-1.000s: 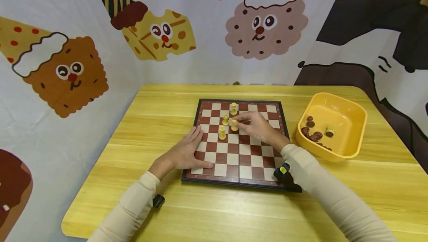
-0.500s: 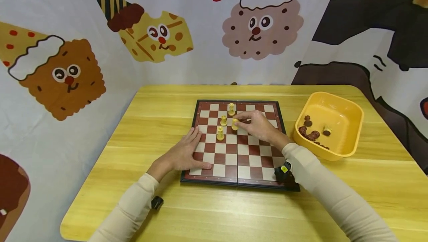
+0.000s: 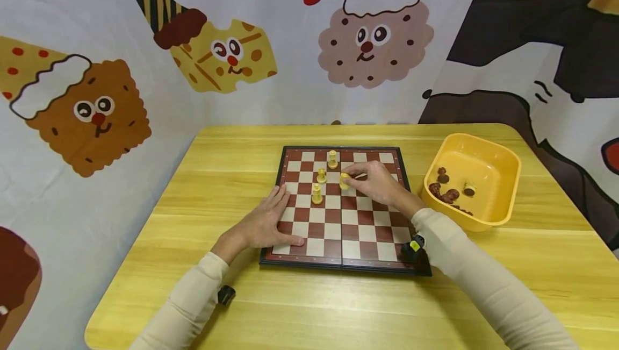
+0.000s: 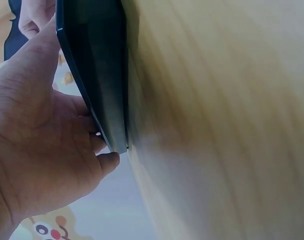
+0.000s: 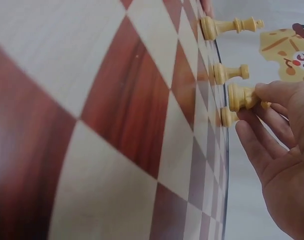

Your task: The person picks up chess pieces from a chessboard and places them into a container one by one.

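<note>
My right hand (image 3: pixel 374 183) pinches a cream chess piece (image 5: pixel 236 96) between thumb and fingers; its upper part is hidden by them. The piece is just over the fold line of the chessboard (image 3: pixel 316 242), toward the far half. To its left stand a cream king (image 3: pixel 316 194), a cream rook (image 5: pixel 230 73) and, farthest back, another cream piece (image 3: pixel 332 160). My left hand (image 3: pixel 263 223) rests spread on the board's left edge, thumb on the near squares. In the left wrist view, its fingers (image 4: pixel 109 162) reach the board's dark side.
A yellow plastic bin (image 3: pixel 510 199) stands right of the board, with several dark brown pieces (image 3: pixel 450 195) and one cream piece (image 3: pixel 469 188) inside. A cartoon-printed cloth (image 3: pixel 290 108) hangs behind the wooden table (image 3: pixel 193 178).
My right hand has carried the pinched piece a little to the right, from left of the fold line to just across it. My left hand stays on the board's edge. The head view shifts slightly.
</note>
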A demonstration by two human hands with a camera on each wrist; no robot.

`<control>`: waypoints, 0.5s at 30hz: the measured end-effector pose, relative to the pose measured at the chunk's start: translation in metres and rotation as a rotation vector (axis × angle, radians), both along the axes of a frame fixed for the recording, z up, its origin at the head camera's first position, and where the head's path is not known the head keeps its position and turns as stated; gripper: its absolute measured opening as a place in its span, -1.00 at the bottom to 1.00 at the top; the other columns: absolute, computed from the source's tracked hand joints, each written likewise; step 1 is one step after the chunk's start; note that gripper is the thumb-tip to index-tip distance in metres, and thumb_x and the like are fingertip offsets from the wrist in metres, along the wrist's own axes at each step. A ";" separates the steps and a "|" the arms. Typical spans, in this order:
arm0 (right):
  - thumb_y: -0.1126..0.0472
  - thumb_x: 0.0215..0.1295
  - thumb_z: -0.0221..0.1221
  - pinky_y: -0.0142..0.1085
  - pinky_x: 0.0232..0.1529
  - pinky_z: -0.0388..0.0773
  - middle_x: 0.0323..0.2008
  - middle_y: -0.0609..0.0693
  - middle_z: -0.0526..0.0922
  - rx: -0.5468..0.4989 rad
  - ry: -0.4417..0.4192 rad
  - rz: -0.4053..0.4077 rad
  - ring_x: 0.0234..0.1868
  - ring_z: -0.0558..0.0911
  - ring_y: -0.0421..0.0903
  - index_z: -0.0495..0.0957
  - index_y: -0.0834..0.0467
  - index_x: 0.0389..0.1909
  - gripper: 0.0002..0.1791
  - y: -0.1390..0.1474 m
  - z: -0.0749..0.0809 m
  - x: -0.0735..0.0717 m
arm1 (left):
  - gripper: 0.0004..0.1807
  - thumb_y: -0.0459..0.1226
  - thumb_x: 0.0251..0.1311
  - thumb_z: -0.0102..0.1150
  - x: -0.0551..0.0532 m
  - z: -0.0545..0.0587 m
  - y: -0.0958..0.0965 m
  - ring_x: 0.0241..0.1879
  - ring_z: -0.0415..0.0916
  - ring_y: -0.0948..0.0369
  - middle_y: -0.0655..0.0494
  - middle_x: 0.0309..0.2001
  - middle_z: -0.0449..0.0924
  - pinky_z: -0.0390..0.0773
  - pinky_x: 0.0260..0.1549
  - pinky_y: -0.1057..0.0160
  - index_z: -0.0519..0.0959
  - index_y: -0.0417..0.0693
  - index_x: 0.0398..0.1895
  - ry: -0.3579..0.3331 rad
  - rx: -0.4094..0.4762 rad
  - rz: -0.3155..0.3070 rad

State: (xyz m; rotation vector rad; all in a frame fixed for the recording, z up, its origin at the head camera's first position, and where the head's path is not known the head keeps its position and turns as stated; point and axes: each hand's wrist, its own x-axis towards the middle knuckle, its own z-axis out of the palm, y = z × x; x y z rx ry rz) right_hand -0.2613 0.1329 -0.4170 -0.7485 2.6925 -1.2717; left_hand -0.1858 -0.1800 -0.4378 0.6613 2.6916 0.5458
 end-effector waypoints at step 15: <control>0.16 0.40 0.32 -0.05 -0.05 0.64 0.00 0.07 0.72 -0.004 -0.008 -0.053 0.00 0.67 0.01 0.72 0.22 0.06 -0.70 0.012 -0.002 0.000 | 0.40 0.42 0.06 0.27 0.002 0.005 0.001 0.58 -0.48 -0.03 -0.15 0.61 -0.44 -0.15 0.47 -0.06 -0.20 -0.30 0.62 0.003 0.001 -0.003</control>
